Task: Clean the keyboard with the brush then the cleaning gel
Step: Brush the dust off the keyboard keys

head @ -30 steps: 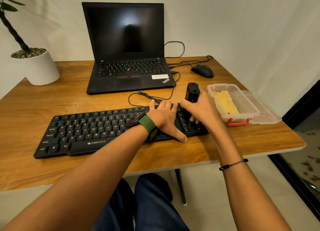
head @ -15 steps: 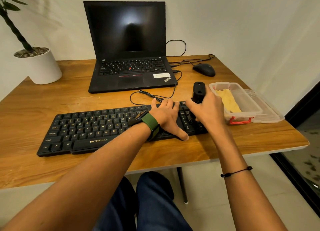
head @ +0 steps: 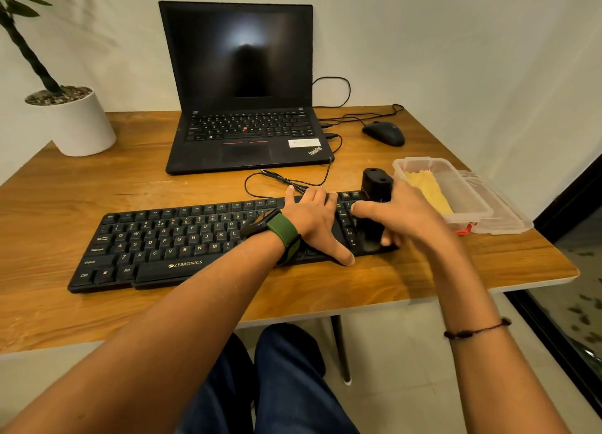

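A black Zebronics keyboard (head: 169, 241) lies across the near part of the wooden desk (head: 130, 189). My left hand (head: 312, 225) rests flat on its right part, fingers spread, thumb at the front edge. My right hand (head: 400, 218) grips a black brush (head: 376, 186) that stands upright on the number pad at the keyboard's right end; its bristles are hidden against the keys. Yellow cleaning gel (head: 430, 192) lies in a clear plastic box (head: 456, 176) just right of the keyboard.
An open black laptop (head: 244, 130) stands behind the keyboard, with cables (head: 293, 181) between them. A black mouse (head: 384, 133) sits at the back right. A white plant pot (head: 75, 120) stands at the back left. The box's lid (head: 501, 205) lies beside it near the desk's right edge.
The brush in my right hand has swept over the number pad, away and then back toward me. My left hand has stayed on the keyboard.
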